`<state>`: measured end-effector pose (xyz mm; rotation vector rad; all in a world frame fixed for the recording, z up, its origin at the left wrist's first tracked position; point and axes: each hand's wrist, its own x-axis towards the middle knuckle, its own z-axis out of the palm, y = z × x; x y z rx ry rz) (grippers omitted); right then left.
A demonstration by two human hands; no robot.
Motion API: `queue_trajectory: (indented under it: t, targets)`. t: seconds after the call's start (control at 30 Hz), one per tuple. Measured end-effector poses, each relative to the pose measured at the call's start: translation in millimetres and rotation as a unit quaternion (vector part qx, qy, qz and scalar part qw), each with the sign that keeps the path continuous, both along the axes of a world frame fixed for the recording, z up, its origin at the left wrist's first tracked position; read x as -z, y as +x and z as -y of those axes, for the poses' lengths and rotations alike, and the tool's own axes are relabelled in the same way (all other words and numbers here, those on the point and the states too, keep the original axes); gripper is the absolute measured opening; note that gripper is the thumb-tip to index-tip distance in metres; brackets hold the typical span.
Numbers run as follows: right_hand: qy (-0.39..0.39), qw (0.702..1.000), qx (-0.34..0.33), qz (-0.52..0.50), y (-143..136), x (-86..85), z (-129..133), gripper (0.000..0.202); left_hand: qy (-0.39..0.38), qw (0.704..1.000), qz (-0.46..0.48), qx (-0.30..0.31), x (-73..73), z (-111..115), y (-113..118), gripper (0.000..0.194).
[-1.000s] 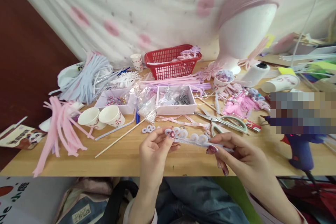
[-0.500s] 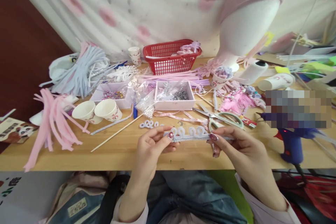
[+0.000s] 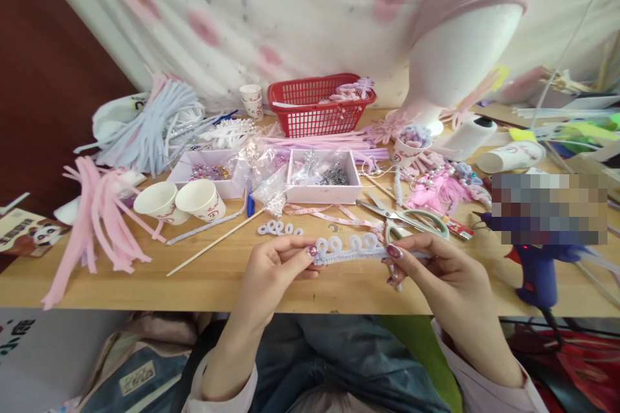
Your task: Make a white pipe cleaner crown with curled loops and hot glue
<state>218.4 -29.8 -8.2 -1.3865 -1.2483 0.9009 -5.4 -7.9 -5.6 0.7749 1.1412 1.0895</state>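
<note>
A pale lavender strip of pipe cleaner (image 3: 353, 255) with several small loops along its top edge is stretched level between my hands, just above the table's front part. My left hand (image 3: 274, 274) pinches its left end between thumb and fingers. At the other end, my right hand (image 3: 440, 277) grips the strip the same way. Behind my left hand, another looped pipe cleaner piece (image 3: 279, 228) lies on the wood. Scissors (image 3: 407, 216) with pale green handles lie just beyond my right hand, their handles partly hidden by its fingers.
A blue glue gun (image 3: 537, 274) stands at the right. Two paper cups (image 3: 201, 200), a wooden stick (image 3: 216, 242) and pink pipe cleaners (image 3: 97, 219) lie left. Behind are a white box (image 3: 322, 193), a red basket (image 3: 314, 110) and a white mannequin head (image 3: 458, 58).
The view has shifted slightly. Both hands still hold the looped strip in nearly the same place, with the grip little changed.
</note>
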Motion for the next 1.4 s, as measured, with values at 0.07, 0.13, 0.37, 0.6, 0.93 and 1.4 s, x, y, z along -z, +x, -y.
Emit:
queue_trajectory:
  t: [0.07, 0.13, 0.37, 0.6, 0.93, 1.4]
  targets:
    - [0.01, 1.0, 0.013, -0.013, -2, -0.7, -1, 0.03, 0.011, 1.0, -0.016, 0.012, -1.2, 0, -1, 0.016]
    - [0.023, 0.999, 0.032, -0.03, -6, -1.5, -1, 0.031, 0.018, 0.999, -0.027, 0.024, -2.9, 1, -1, 0.014]
    - [0.029, 0.997, 0.056, -0.047, -11, -0.7, -2, 0.033, 0.017, 1.0, -0.007, 0.01, -2.4, 2, 3, 0.014]
    - [0.019, 0.999, -0.018, -0.028, -2, -0.2, -4, 0.034, 0.009, 1.0, 0.005, -0.007, 0.8, -9, 0, 0.022]
    - [-0.086, 0.971, -0.221, -0.001, 21, -5.3, -9, 0.032, -0.002, 0.995, -0.028, 0.091, -7.9, -30, -11, 0.017]
    - [-0.06, 0.979, -0.19, -0.042, -4, -1.1, -11, 0.035, 0.031, 0.996, -0.032, 0.083, -20.4, -34, -14, 0.021]
